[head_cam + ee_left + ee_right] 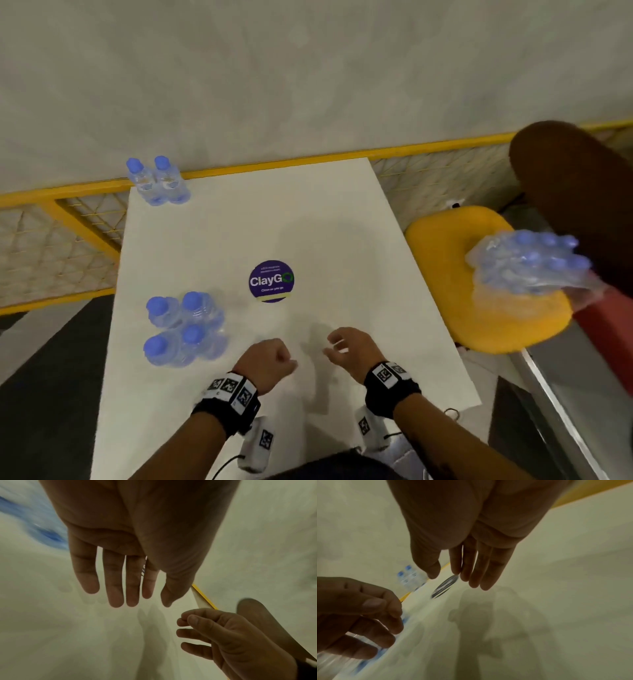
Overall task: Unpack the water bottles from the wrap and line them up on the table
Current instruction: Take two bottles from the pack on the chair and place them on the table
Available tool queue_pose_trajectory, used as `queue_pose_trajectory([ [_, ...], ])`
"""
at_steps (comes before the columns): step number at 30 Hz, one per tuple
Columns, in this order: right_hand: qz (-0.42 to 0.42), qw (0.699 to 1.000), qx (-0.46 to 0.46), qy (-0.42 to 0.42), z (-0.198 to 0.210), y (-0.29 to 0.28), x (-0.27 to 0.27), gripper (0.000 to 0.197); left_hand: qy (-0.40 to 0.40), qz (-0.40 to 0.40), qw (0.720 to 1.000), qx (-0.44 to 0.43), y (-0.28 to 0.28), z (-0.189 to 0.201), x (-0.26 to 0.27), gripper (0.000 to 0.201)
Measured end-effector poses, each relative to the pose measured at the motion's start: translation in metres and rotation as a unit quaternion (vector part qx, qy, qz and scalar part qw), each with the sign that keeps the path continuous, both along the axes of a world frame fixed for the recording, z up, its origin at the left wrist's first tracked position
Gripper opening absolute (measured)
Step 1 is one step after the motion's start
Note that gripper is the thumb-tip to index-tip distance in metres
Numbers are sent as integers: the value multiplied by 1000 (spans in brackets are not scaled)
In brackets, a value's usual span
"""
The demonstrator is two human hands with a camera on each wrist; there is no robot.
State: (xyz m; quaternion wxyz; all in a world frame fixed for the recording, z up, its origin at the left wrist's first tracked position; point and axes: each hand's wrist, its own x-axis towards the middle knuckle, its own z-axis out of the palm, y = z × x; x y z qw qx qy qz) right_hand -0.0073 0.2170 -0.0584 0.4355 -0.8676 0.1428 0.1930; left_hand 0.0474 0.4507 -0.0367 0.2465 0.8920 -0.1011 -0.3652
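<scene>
Clear ribbed bottles (185,329) (blue-capped) stand beside empty, loose-fingered left hand (270,363) and right hand (352,349).

Public eating area, probably a canteen or food court. A white square desk (308,222) bears at its centre a round purple sticker (271,281) reading "ClayGo", with smaller print beneath too blurred to read reliably. At 3 o'clock of the desk stands a moulded yellow seat (445,240), with a dark brown rounded backrest (565,192) beyond it. At 12 o'clock a yellow-framed mesh railing (85,219) runs along the desk's far edge against a plain grey wall (308,68). Small blue-capped water bottles (183,329) stand in clusters at 8 and 11 o'clock; a wrapped pack (527,263) lies on the seat.
</scene>
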Motion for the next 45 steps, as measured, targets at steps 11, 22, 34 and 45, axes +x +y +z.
queue_pose_trajectory([
  [11, -375, 924, -72, -20, 37, -291, -137, 21, -10, -211, 969, -128, -341, 19, -24, 26],
  [22, -399, 910, -108, -24, 24, -475, -71, 75, 28, -116, 968, -221, -555, -1, -48, 55],
  [34, -378, 916, -121, -61, 21, -488, -32, 72, -131, -85, 969, -191, -595, -12, 0, 57],
  [45, -360, 918, -138, -93, 36, -440, -92, 57, -237, -324, 903, -154, -548, 23, -19, 53],
])
